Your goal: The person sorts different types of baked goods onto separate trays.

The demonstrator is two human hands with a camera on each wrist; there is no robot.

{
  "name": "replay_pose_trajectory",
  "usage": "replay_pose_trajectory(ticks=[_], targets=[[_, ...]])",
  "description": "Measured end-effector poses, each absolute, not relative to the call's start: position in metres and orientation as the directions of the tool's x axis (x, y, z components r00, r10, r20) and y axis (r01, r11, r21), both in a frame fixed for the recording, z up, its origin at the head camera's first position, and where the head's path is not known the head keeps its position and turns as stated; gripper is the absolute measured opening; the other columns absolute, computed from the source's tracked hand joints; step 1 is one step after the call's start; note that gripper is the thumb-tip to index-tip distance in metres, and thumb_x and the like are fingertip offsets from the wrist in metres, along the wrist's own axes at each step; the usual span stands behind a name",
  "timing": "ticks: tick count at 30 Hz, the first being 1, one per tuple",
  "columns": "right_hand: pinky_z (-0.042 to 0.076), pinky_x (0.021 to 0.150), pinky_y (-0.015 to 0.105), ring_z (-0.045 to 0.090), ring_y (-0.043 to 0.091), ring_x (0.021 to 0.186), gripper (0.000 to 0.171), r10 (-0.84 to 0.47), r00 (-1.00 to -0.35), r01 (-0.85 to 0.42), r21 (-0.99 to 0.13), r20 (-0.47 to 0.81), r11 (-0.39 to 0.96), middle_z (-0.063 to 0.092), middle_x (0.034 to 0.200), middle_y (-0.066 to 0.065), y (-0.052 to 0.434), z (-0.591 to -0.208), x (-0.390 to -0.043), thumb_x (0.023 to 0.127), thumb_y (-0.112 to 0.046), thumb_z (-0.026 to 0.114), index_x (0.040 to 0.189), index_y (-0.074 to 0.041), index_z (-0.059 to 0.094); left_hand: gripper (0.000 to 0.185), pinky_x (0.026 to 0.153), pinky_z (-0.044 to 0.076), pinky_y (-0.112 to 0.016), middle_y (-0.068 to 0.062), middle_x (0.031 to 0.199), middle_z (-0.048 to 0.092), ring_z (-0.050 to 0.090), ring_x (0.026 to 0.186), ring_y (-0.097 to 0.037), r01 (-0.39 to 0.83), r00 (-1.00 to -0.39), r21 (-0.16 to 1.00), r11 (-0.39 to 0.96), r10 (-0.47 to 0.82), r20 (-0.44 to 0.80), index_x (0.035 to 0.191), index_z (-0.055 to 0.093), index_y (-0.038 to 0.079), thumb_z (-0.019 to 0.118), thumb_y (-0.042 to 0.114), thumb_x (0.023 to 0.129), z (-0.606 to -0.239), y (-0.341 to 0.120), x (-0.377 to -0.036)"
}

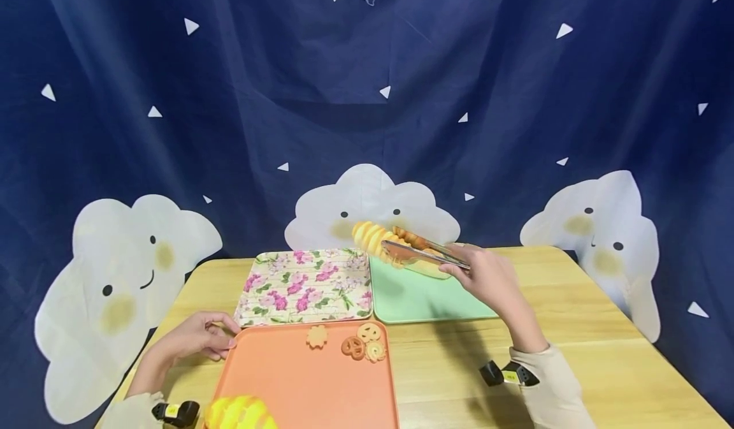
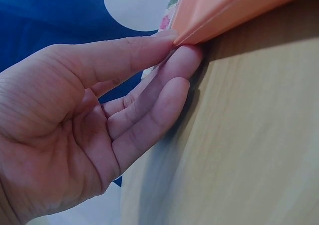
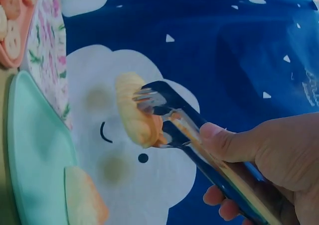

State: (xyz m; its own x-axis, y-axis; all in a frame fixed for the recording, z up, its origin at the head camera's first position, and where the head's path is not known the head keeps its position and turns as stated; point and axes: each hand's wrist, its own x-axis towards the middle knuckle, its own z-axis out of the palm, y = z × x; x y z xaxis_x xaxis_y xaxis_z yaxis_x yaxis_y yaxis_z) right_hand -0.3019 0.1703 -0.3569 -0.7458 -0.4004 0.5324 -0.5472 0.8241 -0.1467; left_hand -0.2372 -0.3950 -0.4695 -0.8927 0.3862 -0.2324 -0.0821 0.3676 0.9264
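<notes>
My right hand [image 1: 487, 279] grips a pair of metal tongs [image 1: 424, 256]. Between the tongs' tips is a striped, golden toy bread roll [image 1: 369, 236], raised above the floral tray [image 1: 304, 289] and the green tray [image 1: 424, 305]. The right wrist view also shows the bread roll [image 3: 130, 113] caught by the slotted tips. Another, paler bread piece [image 3: 82, 197] lies on the green tray, partly behind the tongs in the head view. With thumb and index finger, my left hand [image 1: 195, 336] pinches the left far corner of the orange tray [image 1: 309, 378].
On the orange tray lie a flower-shaped cookie [image 1: 316, 336] and, at its right far corner, several cookies including a brown pretzel-shaped one [image 1: 353, 347]. A yellow striped bread [image 1: 241, 413] sits at its near left. Behind the wooden table [image 1: 573, 327] hangs a dark blue curtain [image 1: 367, 129].
</notes>
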Motion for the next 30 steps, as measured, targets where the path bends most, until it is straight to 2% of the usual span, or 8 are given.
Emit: replay_pose_trajectory(ticks=[7,15,21,25,30], targets=[[0.038,0.047,0.029,0.057,0.014,0.062,0.039,-0.416,-0.769,-0.53,-0.121,0.485,0.839,0.076,0.105,0.004,0.171,-0.363,-0.309,0.085,-0.038,0.08,0.116,-0.015,0.075,0.035,0.065,0.063,-0.033,-0.005,0.081,0.072,0.071,0.071,-0.015,-0.078,-0.903,0.923,0.377,0.365,-0.226,0.116,0.059,-0.017,0.07,0.007,0.092,-0.469,-0.392,-0.235],[0.037,0.044,0.03,0.069,0.025,0.071,0.045,-0.42,-0.771,-0.518,-0.087,0.48,0.851,0.077,0.113,0.009,0.177,-0.375,-0.314,0.084,-0.038,0.081,0.122,-0.014,0.075,0.034,0.065,0.063,-0.034,-0.006,0.08,0.072,0.071,0.07,-0.015,-0.089,-0.909,0.916,0.391,0.345,-0.235,0.116,0.059,-0.017,0.07,0.006,0.092,-0.467,-0.392,-0.233],[0.038,0.044,0.03,0.069,0.025,0.072,0.048,-0.456,-0.749,-0.546,-0.059,0.48,0.835,0.076,0.116,0.012,0.188,-0.391,-0.32,0.084,-0.035,0.082,0.125,-0.012,0.074,0.033,0.063,0.063,-0.033,-0.006,0.08,0.072,0.071,0.069,-0.015,-0.076,-0.91,0.917,0.392,0.349,-0.225,0.115,0.059,-0.016,0.07,0.005,0.092,-0.468,-0.392,-0.235],[0.037,0.044,0.03,0.067,0.021,0.07,0.051,-0.452,-0.769,-0.537,-0.072,0.452,0.841,0.076,0.113,0.013,0.194,-0.399,-0.322,0.085,-0.036,0.081,0.128,-0.012,0.072,0.032,0.064,0.063,-0.033,-0.005,0.08,0.072,0.071,0.069,-0.016,-0.075,-0.912,0.913,0.401,0.343,-0.226,0.114,0.061,-0.015,0.07,0.006,0.092,-0.469,-0.392,-0.235],[0.04,0.045,0.031,0.069,0.024,0.073,0.049,-0.445,-0.792,-0.523,-0.091,0.417,0.847,0.076,0.113,0.013,0.198,-0.403,-0.321,0.086,-0.039,0.079,0.127,-0.013,0.073,0.033,0.064,0.063,-0.032,-0.005,0.08,0.072,0.071,0.069,-0.015,-0.094,-0.91,0.91,0.403,0.335,-0.243,0.115,0.061,-0.015,0.071,0.007,0.092,-0.468,-0.391,-0.235]])
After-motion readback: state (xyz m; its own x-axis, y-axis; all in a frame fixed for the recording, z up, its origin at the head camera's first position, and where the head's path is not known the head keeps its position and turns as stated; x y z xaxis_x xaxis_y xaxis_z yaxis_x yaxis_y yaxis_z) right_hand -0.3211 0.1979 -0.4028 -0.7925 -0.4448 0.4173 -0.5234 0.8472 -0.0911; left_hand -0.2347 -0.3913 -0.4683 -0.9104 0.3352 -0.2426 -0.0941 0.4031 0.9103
